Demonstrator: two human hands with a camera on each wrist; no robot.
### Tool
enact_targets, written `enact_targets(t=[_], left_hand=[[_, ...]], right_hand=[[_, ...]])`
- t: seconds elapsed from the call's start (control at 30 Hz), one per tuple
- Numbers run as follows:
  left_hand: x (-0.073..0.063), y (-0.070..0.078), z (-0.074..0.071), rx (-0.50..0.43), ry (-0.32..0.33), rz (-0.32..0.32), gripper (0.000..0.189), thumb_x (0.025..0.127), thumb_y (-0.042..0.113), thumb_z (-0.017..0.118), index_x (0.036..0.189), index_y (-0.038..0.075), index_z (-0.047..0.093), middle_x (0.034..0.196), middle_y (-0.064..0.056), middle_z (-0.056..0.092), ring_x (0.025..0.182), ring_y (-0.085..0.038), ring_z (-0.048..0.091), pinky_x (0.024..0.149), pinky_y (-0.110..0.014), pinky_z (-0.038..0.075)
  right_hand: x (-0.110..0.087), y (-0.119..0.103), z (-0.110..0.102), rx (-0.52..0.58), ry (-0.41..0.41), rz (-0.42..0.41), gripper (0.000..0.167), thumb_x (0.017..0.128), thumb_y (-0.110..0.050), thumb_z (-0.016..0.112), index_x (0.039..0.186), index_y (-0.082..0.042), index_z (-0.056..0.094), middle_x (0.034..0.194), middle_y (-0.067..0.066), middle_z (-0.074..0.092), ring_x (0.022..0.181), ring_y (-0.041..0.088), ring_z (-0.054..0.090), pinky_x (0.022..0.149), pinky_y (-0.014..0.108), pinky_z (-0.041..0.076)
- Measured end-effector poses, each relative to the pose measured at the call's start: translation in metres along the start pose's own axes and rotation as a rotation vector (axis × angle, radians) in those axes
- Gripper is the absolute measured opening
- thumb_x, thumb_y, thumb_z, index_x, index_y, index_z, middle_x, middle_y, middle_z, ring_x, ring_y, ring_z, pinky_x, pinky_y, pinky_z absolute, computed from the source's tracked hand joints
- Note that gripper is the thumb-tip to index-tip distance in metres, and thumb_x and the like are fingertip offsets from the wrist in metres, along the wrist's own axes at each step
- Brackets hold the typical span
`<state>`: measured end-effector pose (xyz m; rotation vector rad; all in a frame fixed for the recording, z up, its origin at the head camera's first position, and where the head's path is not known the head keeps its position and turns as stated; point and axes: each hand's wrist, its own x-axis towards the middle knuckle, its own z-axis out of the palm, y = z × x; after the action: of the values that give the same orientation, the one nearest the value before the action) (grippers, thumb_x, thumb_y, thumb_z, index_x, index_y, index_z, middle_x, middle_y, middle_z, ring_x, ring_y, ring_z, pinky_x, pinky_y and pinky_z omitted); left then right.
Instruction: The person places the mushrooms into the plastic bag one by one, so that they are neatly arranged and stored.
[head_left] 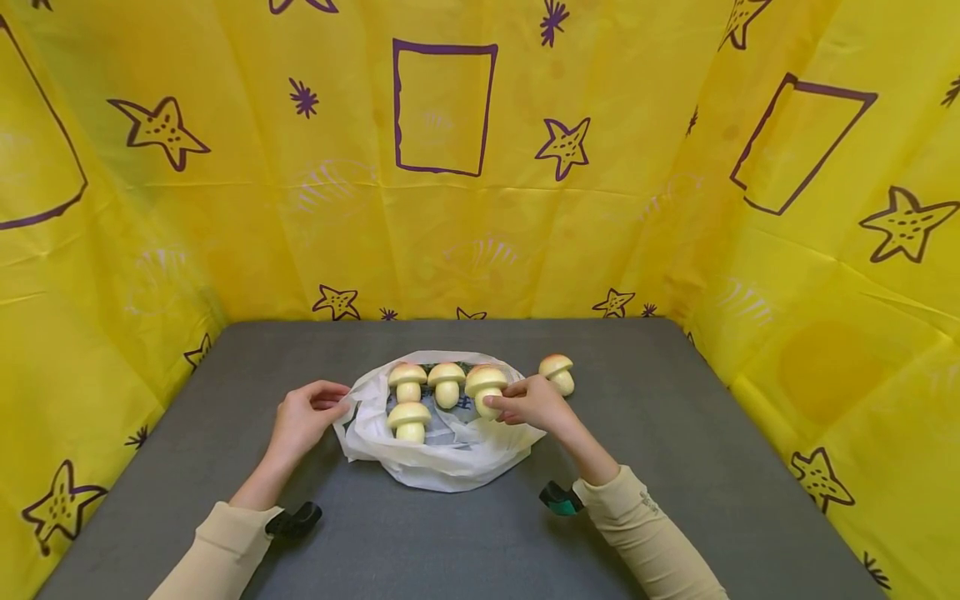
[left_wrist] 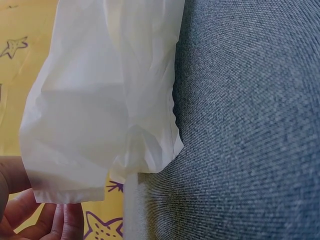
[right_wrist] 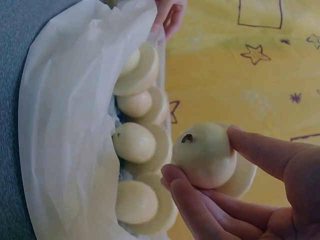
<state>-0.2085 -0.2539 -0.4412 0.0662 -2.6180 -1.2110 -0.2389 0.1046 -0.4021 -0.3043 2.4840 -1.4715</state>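
Note:
A white plastic bag [head_left: 450,471] lies with its mouth spread wide on the grey table. Three toy mushrooms [head_left: 446,385] with pale yellow caps and stems lie inside it. My right hand [head_left: 536,402] pinches another mushroom [head_left: 486,379] by its stem between thumb and fingers, over the right part of the bag's mouth. In the right wrist view this held mushroom [right_wrist: 205,155] shows a small dark mark on its stem. At the bag's left edge, my left hand [head_left: 303,417] grips the plastic; the left wrist view has a white flap [left_wrist: 75,130] between thumb and fingers.
One more mushroom [head_left: 558,375] lies on the grey table [head_left: 420,550] just right of the bag, behind my right hand. Yellow cloth walls [head_left: 480,250] with purple drawings enclose the back and sides. Dark bands [head_left: 294,521] sit at both wrists.

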Motion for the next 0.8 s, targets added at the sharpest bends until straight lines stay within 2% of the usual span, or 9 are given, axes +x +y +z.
enact_targets(t=[0.37,0.6,0.8], left_hand=[[0.0,0.0,-0.002,0.001,-0.003,-0.011,0.022,0.084,0.016,0.071,0.104,0.007,0.069,0.097,-0.013,0.069,0.084,-0.022,0.064,0.066,-0.017,0.049],[-0.001,0.0,-0.002,-0.006,-0.005,-0.005,0.022,0.084,0.015,0.071,0.105,0.006,0.069,0.097,-0.013,0.069,0.085,-0.023,0.064,0.066,-0.017,0.049],[-0.001,0.001,-0.003,-0.009,-0.006,-0.01,0.023,0.084,0.015,0.071,0.105,0.006,0.069,0.098,-0.013,0.069,0.085,-0.023,0.064,0.066,-0.016,0.049]], right_hand=[[0.003,-0.003,0.016,-0.074,-0.048,-0.005,0.037,0.08,-0.04,0.074,0.089,-0.005,0.074,0.079,0.008,0.073,0.076,0.027,0.072,0.071,0.038,0.057],[0.006,-0.003,0.025,-0.071,-0.065,-0.011,0.036,0.079,-0.038,0.075,0.087,-0.003,0.074,0.077,0.008,0.072,0.072,0.024,0.071,0.067,0.036,0.057],[0.009,-0.003,0.032,-0.093,-0.083,0.005,0.037,0.079,-0.04,0.075,0.085,-0.004,0.075,0.073,0.007,0.072,0.071,0.027,0.071,0.066,0.037,0.057]])
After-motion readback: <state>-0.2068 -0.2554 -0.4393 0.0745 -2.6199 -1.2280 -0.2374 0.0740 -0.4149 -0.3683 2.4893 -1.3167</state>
